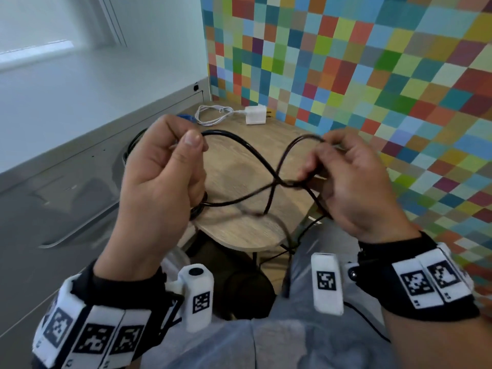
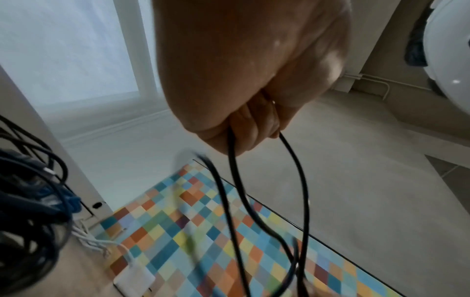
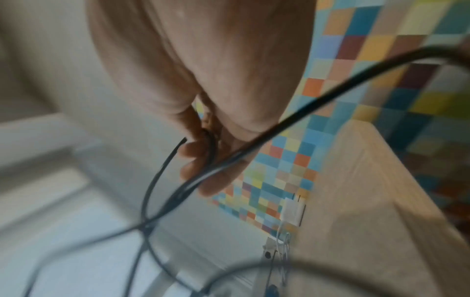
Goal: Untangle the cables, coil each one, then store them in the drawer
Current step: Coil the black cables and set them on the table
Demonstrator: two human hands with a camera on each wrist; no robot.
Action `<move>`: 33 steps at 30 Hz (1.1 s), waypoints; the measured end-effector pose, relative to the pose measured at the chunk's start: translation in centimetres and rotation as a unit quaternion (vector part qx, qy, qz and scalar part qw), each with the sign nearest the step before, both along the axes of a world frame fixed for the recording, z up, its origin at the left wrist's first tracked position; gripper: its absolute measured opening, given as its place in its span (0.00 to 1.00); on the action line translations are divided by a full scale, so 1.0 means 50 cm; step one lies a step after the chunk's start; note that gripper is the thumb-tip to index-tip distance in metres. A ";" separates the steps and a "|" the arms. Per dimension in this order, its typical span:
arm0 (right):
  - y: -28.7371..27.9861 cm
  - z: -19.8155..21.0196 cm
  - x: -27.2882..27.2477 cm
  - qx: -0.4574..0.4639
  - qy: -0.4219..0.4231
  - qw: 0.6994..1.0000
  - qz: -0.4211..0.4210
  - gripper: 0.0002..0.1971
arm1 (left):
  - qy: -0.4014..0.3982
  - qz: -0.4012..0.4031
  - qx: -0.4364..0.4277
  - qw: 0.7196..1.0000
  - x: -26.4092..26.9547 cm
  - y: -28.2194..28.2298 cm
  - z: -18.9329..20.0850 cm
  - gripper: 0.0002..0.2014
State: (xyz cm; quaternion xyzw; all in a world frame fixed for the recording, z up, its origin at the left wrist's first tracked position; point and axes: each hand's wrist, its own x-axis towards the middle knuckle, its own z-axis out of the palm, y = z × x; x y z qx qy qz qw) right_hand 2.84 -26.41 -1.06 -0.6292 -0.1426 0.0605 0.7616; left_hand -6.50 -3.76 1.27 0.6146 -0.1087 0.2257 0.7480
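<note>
A thin black cable (image 1: 247, 150) crosses itself in loops between my two hands, held above a small wooden table (image 1: 239, 230). My left hand (image 1: 170, 166) grips a bundle of its loops, thumb up and fingers curled round the strands (image 2: 234, 160). My right hand (image 1: 338, 171) pinches another loop of the same cable (image 3: 211, 152) at its fingertips. One strand trails down past the table's front edge. At the back of the table lie a coiled white cable (image 1: 213, 115) and its white charger block (image 1: 255, 115). A blue cable (image 1: 186, 118) peeks out behind my left hand.
A multicoloured checkered wall (image 1: 372, 75) stands behind and right of the table. A grey cabinet or ledge (image 1: 66, 182) runs along the left. In the left wrist view, a heap of dark and blue cables (image 2: 30, 201) sits at the left of the table.
</note>
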 end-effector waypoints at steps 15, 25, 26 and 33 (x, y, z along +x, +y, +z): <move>-0.089 0.011 0.044 0.169 0.068 0.974 -0.136 0.12 | 0.074 0.106 0.072 0.989 0.011 0.039 -0.025 0.09; -0.093 0.002 0.025 0.021 -0.010 0.999 -0.038 0.13 | 0.064 0.186 -0.042 0.980 0.012 0.054 -0.022 0.19; -0.085 0.004 0.018 -0.030 -0.029 0.999 -0.021 0.07 | 0.053 0.186 -0.048 0.980 0.012 0.050 -0.021 0.20; -0.045 0.024 -0.004 -0.108 -0.072 0.991 -0.011 0.14 | 0.079 0.033 0.219 0.972 -0.009 0.014 -0.015 0.19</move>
